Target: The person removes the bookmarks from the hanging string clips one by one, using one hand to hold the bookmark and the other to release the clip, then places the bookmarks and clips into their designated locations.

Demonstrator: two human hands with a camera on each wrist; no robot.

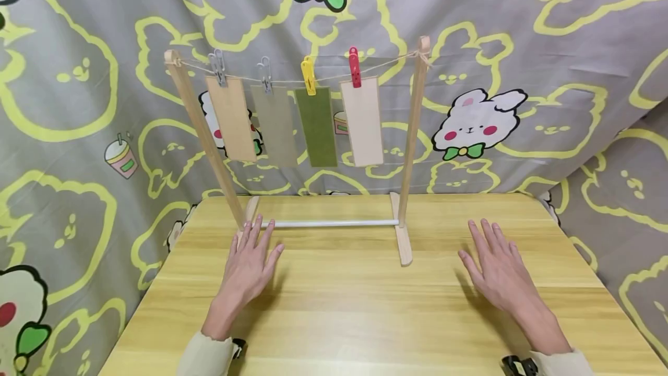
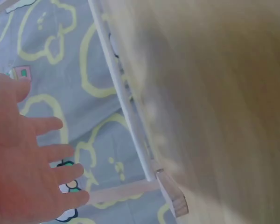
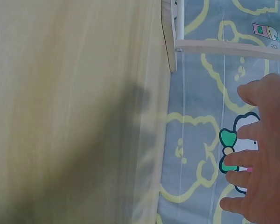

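Strips (image 1: 316,126) hang in a row, all four clipped by pegs (image 1: 309,74) to the string (image 1: 287,81) on the wooden stand (image 1: 413,132); the hanging looks finished, no loose strip showing. Left hand (image 1: 249,263) and right hand (image 1: 496,268) hold nothing, fingers straight and slightly apart.

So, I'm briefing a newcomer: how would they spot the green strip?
A wooden frame stands on the table. Along its string, the green strip hangs third from the left. Its yellow clip and dark colour set it apart from the greyish strip and pale pink strip.
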